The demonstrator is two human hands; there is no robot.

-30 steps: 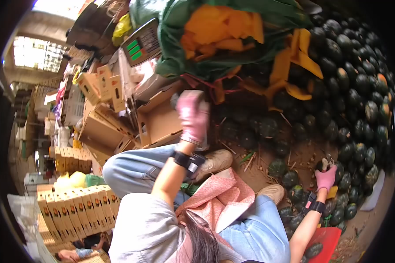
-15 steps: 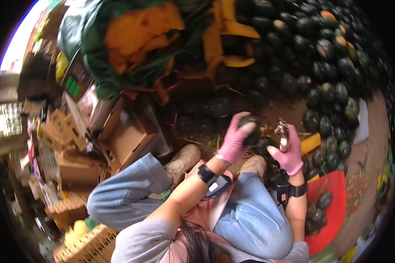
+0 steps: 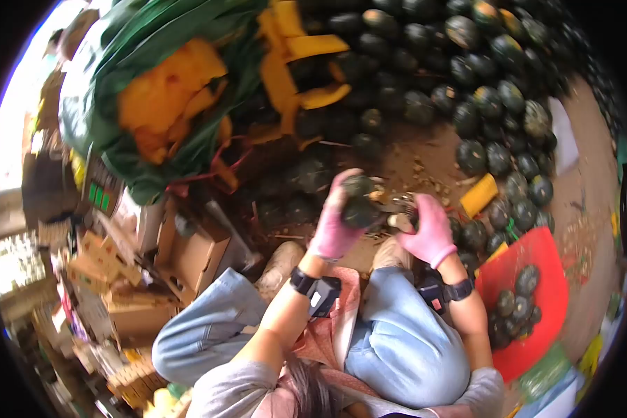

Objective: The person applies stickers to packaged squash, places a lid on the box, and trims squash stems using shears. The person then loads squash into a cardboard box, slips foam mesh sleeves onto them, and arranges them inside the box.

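Once apart, hands [image 3: 331, 231] now close together

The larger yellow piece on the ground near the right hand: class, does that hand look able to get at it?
Probably yes: the larger yellow piece lies close to the right hand, with nothing visible on it. The hand appears to hold a metal tool, though, which could hinder grasping.

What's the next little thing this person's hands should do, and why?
Probably hold the left hand steady and ease the right hand slightly closer. The left grips a dark green squash, and the right holds a metal tool close beside it. Blur hides whether tool and squash touch, so a small, gentle move seems wisest.
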